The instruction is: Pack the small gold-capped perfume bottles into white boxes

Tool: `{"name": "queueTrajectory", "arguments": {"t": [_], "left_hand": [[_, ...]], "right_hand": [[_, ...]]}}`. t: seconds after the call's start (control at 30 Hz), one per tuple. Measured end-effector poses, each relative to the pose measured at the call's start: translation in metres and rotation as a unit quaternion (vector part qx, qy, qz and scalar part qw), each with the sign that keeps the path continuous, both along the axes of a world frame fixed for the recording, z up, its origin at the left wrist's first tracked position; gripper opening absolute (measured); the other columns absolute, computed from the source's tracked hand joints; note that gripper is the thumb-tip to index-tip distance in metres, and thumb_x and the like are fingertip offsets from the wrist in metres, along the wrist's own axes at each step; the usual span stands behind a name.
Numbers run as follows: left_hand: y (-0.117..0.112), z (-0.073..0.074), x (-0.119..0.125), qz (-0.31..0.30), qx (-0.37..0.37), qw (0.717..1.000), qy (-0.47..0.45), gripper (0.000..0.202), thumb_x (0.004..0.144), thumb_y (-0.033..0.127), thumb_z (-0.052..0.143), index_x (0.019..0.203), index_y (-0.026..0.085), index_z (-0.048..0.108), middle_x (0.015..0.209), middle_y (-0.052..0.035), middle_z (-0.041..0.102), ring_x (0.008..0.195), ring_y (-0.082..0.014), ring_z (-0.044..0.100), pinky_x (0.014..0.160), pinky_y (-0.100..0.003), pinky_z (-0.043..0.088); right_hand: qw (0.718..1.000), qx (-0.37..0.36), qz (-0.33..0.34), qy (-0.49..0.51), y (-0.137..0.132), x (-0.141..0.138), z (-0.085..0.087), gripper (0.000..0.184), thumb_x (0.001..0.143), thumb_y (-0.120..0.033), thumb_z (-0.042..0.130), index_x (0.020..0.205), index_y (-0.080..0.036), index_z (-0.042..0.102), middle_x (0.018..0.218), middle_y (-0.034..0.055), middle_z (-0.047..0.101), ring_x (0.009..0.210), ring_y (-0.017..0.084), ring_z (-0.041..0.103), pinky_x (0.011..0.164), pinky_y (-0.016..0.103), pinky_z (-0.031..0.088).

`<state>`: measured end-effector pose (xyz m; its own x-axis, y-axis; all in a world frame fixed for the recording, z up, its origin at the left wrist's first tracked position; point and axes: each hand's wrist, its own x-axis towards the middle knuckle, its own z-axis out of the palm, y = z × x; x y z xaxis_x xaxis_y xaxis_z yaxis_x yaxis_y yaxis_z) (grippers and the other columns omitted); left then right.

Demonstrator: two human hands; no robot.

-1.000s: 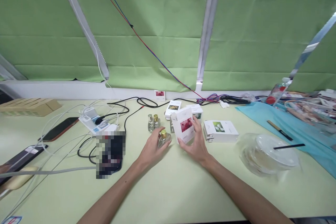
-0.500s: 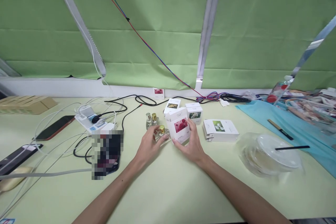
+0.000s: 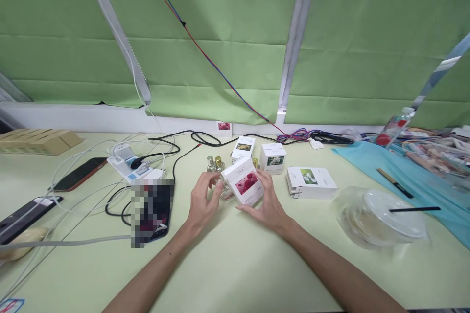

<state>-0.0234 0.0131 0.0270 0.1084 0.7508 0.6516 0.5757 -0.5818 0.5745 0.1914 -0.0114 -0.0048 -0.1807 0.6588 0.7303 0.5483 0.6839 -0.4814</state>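
Observation:
My right hand (image 3: 267,204) grips a small white box with a red flower picture (image 3: 244,182), tilted towards the left. My left hand (image 3: 202,200) is curled round a small glass bottle (image 3: 226,191) pressed against the box's left end; the bottle is mostly hidden by my fingers and the box. Two more glass bottles with silver and gold caps (image 3: 214,163) stand just behind my left hand. A third gold cap (image 3: 255,161) shows behind the box.
Behind stand two white flower boxes (image 3: 272,158), with a flat stack of boxes (image 3: 310,181) to the right. A plastic-wrapped bowl (image 3: 382,214) and blue cloth (image 3: 411,176) lie right. Cables, a power strip (image 3: 129,166) and phones (image 3: 80,174) fill the left.
The red-flower box has tipped from upright towards the left and come nearer. My left hand has brought the bottle up against the box's end, where the box now hides most of it.

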Motion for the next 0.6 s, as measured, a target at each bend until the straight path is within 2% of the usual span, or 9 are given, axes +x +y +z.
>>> {"name": "queueTrajectory", "arguments": {"t": [0.17, 0.37, 0.47, 0.6], "left_hand": [[-0.0042, 0.0001, 0.0008, -0.051, 0.051, 0.997, 0.002, 0.030, 0.103, 0.035, 0.036, 0.107, 0.018, 0.060, 0.096, -0.0078, 0.066, 0.086, -0.0201, 0.061, 0.074, -0.032, 0.050], [-0.0068, -0.0029, 0.0016, -0.087, 0.113, 0.990, -0.008, 0.023, 0.101, 0.026, 0.042, 0.116, 0.017, 0.058, 0.100, -0.0078, 0.065, 0.086, -0.0184, 0.062, 0.073, -0.030, 0.052], [-0.0082, -0.0035, 0.0023, -0.089, 0.130, 0.987, -0.006, 0.025, 0.100, 0.020, 0.044, 0.121, 0.017, 0.057, 0.100, -0.0076, 0.066, 0.086, -0.0182, 0.064, 0.073, -0.030, 0.053], [-0.0105, -0.0006, 0.0040, -0.098, 0.165, 0.981, 0.004, 0.026, 0.097, 0.012, 0.044, 0.118, 0.018, 0.060, 0.103, -0.0091, 0.066, 0.092, -0.0192, 0.064, 0.078, -0.032, 0.055]], "right_hand": [[0.998, 0.018, 0.054, -0.015, -0.0012, -0.0038, -0.0040, 0.099, 0.080, -0.038, 0.082, 0.153, -0.028, 0.016, 0.149, 0.0193, 0.033, 0.143, 0.035, 0.039, 0.110, 0.057, 0.046], [0.997, 0.029, 0.070, -0.010, -0.0017, -0.0070, -0.0061, 0.106, 0.076, -0.037, 0.086, 0.155, -0.028, 0.015, 0.147, 0.0212, 0.031, 0.139, 0.038, 0.042, 0.106, 0.058, 0.050], [0.997, 0.038, 0.071, -0.004, -0.0017, -0.0073, -0.0057, 0.102, 0.079, -0.035, 0.083, 0.155, -0.028, 0.016, 0.144, 0.0208, 0.034, 0.137, 0.037, 0.045, 0.103, 0.056, 0.053], [0.997, 0.052, 0.062, 0.012, -0.0015, -0.0075, -0.0060, 0.092, 0.085, -0.031, 0.078, 0.155, -0.027, 0.018, 0.140, 0.0196, 0.039, 0.132, 0.034, 0.048, 0.099, 0.053, 0.056]]}}
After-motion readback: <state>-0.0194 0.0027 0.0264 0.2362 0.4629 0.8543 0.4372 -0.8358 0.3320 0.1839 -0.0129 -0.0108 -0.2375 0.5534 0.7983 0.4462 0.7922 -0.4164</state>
